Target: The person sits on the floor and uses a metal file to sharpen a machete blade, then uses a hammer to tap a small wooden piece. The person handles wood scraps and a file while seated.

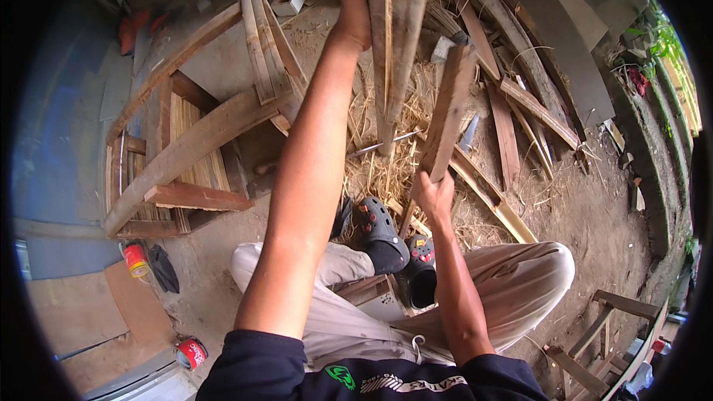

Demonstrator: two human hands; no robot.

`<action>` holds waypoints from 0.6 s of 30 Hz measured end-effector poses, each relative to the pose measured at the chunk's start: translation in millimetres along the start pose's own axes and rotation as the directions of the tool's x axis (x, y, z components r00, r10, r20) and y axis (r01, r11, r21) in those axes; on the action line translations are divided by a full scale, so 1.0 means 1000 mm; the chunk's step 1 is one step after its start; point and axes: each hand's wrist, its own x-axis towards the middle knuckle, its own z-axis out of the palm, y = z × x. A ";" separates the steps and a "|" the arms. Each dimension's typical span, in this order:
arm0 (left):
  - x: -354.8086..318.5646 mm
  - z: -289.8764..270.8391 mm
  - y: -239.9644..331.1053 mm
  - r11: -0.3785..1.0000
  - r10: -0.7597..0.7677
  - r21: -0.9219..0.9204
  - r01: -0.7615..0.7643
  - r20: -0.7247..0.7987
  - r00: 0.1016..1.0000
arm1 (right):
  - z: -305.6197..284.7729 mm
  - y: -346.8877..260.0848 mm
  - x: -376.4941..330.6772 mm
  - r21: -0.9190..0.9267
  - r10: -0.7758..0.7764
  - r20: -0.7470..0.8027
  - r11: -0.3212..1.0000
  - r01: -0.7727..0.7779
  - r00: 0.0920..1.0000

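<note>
My left hand (355,18) is raised high, closed round the edge of a long upright bamboo length (405,30); some of its fingers are hidden behind it. That piece looks split along its length, with a pale inner edge, and its lower end reaches down among the shavings. Lower and to the right, my right hand (434,197) grips a flat brown wooden plank (450,108) near its lower part, the plank slanting up and away. A thin metal blade or rod (382,144) shows by the foot of the bamboo.
Pale shavings (371,174) litter the ground round my feet. A wooden frame (200,130) stands at left, with a red can (135,260) nearby. Planks and split lengths (512,108) lie piled at right. A blue-grey blade (469,132) lies near the plank. Another frame (605,334) is lower right.
</note>
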 end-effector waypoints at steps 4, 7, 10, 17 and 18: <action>-0.002 -0.025 0.018 0.960 -0.225 -0.102 0.262 0.279 0.934 | 0.010 0.013 -0.011 0.171 -0.317 -0.060 0.931 0.322 0.947; -0.007 -0.021 0.018 0.987 -0.157 0.029 0.156 0.027 0.987 | 0.011 0.050 -0.050 -0.127 0.435 0.208 0.900 -0.417 0.876; -0.015 -0.015 0.020 0.987 -0.156 -0.034 0.159 0.066 0.985 | 0.014 0.072 -0.061 -0.274 0.391 0.122 0.897 -0.347 0.912; -0.020 -0.014 0.025 0.990 -0.143 -0.004 0.144 0.122 0.982 | 0.005 0.043 -0.012 0.106 0.129 -0.039 0.987 -0.125 0.991; -0.021 -0.015 0.026 0.984 -0.156 -0.064 0.165 0.126 0.980 | 0.005 0.042 -0.010 0.126 0.040 -0.088 0.992 -0.029 0.995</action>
